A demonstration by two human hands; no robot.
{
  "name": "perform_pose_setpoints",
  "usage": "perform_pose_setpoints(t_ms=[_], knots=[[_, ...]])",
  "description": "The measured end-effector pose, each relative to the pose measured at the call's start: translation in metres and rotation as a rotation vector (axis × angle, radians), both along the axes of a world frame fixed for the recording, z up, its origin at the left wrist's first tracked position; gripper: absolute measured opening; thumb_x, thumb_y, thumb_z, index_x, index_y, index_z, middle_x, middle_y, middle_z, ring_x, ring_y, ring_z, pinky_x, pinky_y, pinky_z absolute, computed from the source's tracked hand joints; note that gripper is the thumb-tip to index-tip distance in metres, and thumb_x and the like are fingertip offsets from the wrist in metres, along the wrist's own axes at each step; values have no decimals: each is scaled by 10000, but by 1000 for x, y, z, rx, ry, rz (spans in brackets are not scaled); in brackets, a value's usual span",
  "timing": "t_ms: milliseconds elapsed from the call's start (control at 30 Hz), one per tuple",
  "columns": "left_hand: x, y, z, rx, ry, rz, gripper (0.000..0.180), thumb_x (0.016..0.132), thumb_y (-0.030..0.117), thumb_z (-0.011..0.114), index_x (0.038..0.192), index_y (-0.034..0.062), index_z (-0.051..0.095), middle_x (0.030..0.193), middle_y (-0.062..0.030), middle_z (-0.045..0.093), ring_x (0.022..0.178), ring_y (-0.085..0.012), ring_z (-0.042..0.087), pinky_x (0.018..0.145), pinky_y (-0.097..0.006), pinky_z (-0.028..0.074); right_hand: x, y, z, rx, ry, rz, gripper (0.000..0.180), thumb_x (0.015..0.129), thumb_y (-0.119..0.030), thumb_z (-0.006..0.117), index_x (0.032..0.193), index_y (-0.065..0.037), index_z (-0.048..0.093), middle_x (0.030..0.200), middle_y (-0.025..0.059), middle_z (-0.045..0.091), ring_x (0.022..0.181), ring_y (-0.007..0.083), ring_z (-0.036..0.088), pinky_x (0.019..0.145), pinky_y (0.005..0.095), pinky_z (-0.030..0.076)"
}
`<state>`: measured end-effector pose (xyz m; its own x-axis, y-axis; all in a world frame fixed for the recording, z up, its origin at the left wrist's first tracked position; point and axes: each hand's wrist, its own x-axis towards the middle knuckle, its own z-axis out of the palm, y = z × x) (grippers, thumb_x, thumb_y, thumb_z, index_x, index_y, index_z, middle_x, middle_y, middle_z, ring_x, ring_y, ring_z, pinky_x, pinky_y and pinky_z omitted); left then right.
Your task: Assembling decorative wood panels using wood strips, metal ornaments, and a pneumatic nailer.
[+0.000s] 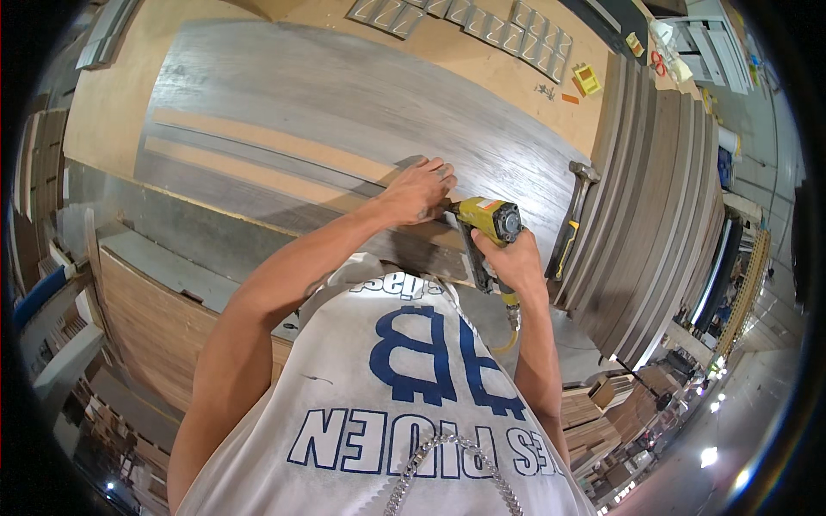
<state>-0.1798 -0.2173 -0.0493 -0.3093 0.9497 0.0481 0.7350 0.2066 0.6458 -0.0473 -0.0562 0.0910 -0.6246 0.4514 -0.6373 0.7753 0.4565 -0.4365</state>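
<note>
My right hand [514,258] grips the handle of a yellow nail gun [490,222], its nose pressed against the near edge of a large grey wood-grain panel [344,95]. My left hand [419,191] lies flat on that panel just left of the gun's nose, fingers spread over a narrow grey strip [258,159] that runs along the panel. A yellow hose hangs from the gun's handle down past my shirt.
A hammer [572,219] with a black-and-yellow handle lies right of the gun. Several long grey boards [662,198] are stacked on the right. Small grey frame pieces [482,21] and a yellow box [587,79] lie at the far side. Wooden stacks stand below left.
</note>
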Motion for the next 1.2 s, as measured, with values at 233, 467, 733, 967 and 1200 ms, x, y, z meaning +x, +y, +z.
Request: perform_pose_setpoints(t_ms=[233, 467, 733, 967, 1200], knots=[[0, 1, 1, -35, 10, -3, 504, 754, 250, 802, 1150, 19, 591, 1151, -119, 548, 1143, -302, 492, 953, -427, 428, -4, -9, 6, 27, 82, 49, 445, 802, -327, 761, 973, 82, 722, 819, 267, 718, 814, 386, 727, 760, 426, 554], [1, 0, -3, 5, -19, 24, 526, 719, 274, 811, 1127, -8, 635, 1170, -126, 563, 1154, -305, 506, 961, -430, 434, -1, 9, -8, -33, 122, -9, 429, 807, -332, 763, 987, 56, 732, 840, 240, 732, 824, 355, 736, 773, 415, 555], [0, -2, 0, 16, -34, 44, 594, 686, 258, 818, 1173, -19, 624, 1138, -137, 583, 1146, -315, 520, 966, -443, 441, -15, 5, -3, -3, 77, 22, 413, 821, -340, 747, 991, 36, 738, 846, 227, 736, 829, 348, 737, 772, 413, 553], [-2, 3, 5, -47, -9, 18, 559, 716, 282, 806, 1160, -4, 622, 1148, -126, 581, 1161, -304, 510, 988, -436, 429, -15, -1, 1, 17, 149, -5, 431, 814, -324, 756, 976, 74, 724, 826, 254, 725, 834, 346, 741, 774, 421, 555], [3, 0, 13, -92, 112, -28, 547, 756, 314, 784, 1198, 33, 625, 1196, -105, 558, 1191, -294, 489, 1013, -421, 408, 5, 24, 7, 260, 86, -20, 470, 837, -319, 734, 1062, 92, 692, 909, 276, 719, 883, 410, 720, 799, 455, 553]])
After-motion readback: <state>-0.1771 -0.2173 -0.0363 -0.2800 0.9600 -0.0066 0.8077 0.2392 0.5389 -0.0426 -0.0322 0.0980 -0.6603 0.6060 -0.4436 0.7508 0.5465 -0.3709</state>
